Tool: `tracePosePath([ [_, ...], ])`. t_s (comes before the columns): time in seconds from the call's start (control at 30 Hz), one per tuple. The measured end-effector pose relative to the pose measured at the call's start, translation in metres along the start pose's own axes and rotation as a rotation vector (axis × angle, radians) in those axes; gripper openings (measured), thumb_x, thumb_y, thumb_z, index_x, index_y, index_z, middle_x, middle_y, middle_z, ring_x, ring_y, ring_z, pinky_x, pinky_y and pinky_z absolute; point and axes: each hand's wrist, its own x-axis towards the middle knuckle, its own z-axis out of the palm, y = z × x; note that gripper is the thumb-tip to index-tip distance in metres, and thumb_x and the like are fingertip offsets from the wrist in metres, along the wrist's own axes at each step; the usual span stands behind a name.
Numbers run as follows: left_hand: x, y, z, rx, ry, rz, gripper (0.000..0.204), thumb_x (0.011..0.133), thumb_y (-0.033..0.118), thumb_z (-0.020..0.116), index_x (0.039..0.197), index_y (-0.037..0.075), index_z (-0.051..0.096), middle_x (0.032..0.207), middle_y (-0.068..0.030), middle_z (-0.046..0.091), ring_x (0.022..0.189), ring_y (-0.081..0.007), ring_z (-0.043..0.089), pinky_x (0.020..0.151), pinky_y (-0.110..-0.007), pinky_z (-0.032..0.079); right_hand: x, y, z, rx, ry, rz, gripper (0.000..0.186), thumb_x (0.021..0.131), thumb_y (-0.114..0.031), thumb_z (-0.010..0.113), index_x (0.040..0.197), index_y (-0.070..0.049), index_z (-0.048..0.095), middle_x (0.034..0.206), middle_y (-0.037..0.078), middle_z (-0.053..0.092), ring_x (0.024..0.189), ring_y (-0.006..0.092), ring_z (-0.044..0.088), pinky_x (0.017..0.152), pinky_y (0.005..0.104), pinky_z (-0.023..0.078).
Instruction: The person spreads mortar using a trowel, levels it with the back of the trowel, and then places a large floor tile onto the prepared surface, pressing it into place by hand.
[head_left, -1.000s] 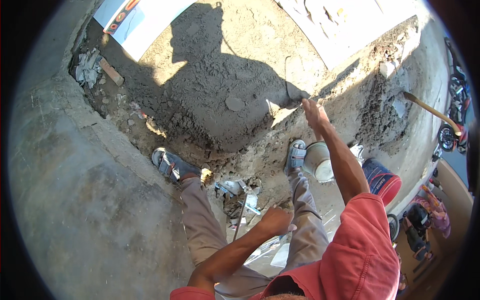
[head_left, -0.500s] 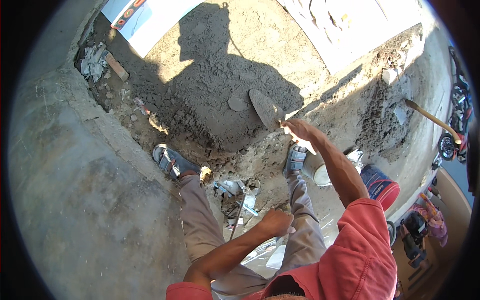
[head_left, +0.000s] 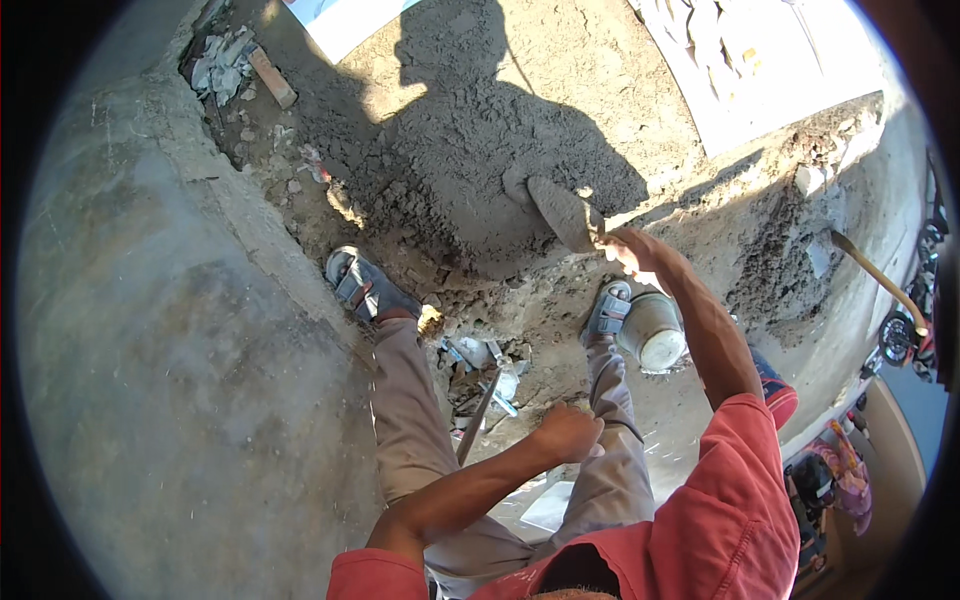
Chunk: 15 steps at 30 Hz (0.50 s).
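My right hand point(head_left: 632, 254) is closed round the handle of a trowel point(head_left: 566, 212). The trowel's grey, mortar-coated blade lies flat against wet grey mortar point(head_left: 460, 215), pointing up and to the left. Around the blade the mortar is partly smoothed, while farther left it looks rough and crumbly. My left hand point(head_left: 572, 434) is held in a fist before my right knee, apart from the mortar, and nothing shows in it. My shadow covers much of the worked patch.
By my right foot stands a mortar-stained bucket point(head_left: 655, 335). Rubble point(head_left: 480, 375) lies between my feet, and a brick piece point(head_left: 273, 78) at far left. White sheets point(head_left: 770, 70) cover ground at far right. A wooden-handled tool point(head_left: 880, 280) rests on the right, beyond a dark mortar heap point(head_left: 775, 265).
The whole view has shifted, with the ground sliding right and up in the picture. Against the ground, the trowel in my right hand has come a little nearer to me. My left fist stays closed.
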Motion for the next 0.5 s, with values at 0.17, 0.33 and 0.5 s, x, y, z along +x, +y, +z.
tracePosePath([
  [0.17,0.003,0.008,0.004,-0.007,0.052,0.072,0.045,0.085,0.043,0.060,0.101,0.001,0.059,0.100,-0.0205,0.064,0.097,-0.0363,0.061,0.085,-0.052,0.042,0.010,0.050,0.018,0.390,0.154,0.114,0.046,0.095,-0.044,0.038,0.086,-0.001,0.053,0.066,0.007,0.053,0.055,0.0163,0.053,0.047,0.0307,0.045],
  [0.33,-0.005,-0.004,0.016,-0.022,0.082,0.046,0.043,0.084,0.043,0.060,0.097,0.002,0.061,0.099,-0.0197,0.065,0.091,-0.0363,0.063,0.082,-0.052,0.041,-0.012,-0.037,0.090,0.312,-0.144,0.240,0.043,0.094,-0.042,0.038,0.090,-0.002,0.054,0.064,0.008,0.052,0.054,0.0186,0.052,0.048,0.0343,0.042],
  [0.5,0.004,0.002,0.014,0.048,0.164,0.082,0.043,0.082,0.044,0.061,0.095,0.004,0.061,0.095,-0.0175,0.065,0.089,-0.0333,0.064,0.080,-0.049,0.043,0.029,-0.017,0.013,0.090,0.059,-0.068,0.046,0.095,-0.045,0.038,0.093,-0.002,0.056,0.064,0.006,0.049,0.054,0.0137,0.049,0.049,0.0319,0.040],
])
